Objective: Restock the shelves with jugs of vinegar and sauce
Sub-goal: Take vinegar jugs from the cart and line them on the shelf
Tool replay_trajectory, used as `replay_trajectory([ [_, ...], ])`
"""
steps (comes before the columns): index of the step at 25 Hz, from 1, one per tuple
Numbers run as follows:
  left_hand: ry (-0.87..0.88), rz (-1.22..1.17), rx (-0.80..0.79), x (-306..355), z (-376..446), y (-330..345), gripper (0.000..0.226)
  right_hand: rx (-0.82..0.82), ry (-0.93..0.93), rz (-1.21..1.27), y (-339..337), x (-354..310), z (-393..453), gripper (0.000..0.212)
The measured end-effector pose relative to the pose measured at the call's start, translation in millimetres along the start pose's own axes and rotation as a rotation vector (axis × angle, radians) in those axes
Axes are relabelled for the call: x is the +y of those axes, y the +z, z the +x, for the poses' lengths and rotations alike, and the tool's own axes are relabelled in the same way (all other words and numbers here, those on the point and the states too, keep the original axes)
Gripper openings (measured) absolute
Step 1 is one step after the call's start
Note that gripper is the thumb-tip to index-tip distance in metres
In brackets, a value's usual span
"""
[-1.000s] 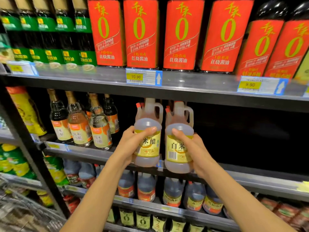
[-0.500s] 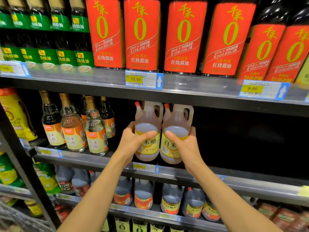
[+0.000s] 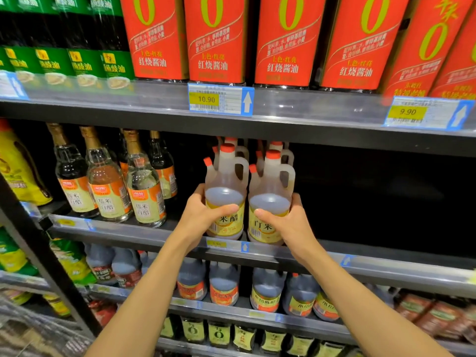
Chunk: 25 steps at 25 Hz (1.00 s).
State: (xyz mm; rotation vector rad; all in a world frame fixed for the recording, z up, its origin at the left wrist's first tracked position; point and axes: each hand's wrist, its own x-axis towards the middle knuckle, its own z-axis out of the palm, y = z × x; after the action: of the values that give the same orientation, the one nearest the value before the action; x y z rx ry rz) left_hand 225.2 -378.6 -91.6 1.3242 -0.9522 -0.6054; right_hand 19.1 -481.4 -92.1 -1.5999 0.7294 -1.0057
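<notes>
Compared with half a second ago, the two white rice vinegar jugs are being set lower and deeper onto the middle shelf (image 3: 159, 234); both bases are now sitting at the shelf's front edge, just behind the price strip, where a second ago they were being carried in front of it. The camera has also come closer, so the shelves are filling more of the view.

The left jug (image 3: 226, 199) is being held by the left hand (image 3: 203, 215), whose thumb is being laid across the yellow label while the other fingers are wrapped round the far side, hidden from view. The right jug (image 3: 270, 204) is being gripped by the right hand (image 3: 286, 222) in mirror fashion, thumb across the label front, fingers curled behind the body. The two jugs are standing upright, touching or nearly touching each other, with more orange-capped jugs (image 3: 279, 148) behind them. Both forearms are being stretched up and forward from the lower edge of the view. Glass vinegar bottles (image 3: 144, 191) are standing towards the left end of the same shelf.
</notes>
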Motion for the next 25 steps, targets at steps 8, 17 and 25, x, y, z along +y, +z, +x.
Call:
replay_trajectory([
  [8,-0.061,0.160,-0.094,3.9,-2.1,-14.7,0.105,-0.080,0.050,-0.028,-13.0,-0.9,-1.3,0.073],
  [17,-0.037,0.432,0.043,11.7,-20.5,0.5,0.102,-0.170,0.104,-0.201,-27.8,2.1,-2.3,0.092],
  [25,-0.050,0.445,0.017,8.3,-15.3,-5.1,0.091,-0.238,0.130,-0.171,-37.5,0.7,3.2,0.076],
])
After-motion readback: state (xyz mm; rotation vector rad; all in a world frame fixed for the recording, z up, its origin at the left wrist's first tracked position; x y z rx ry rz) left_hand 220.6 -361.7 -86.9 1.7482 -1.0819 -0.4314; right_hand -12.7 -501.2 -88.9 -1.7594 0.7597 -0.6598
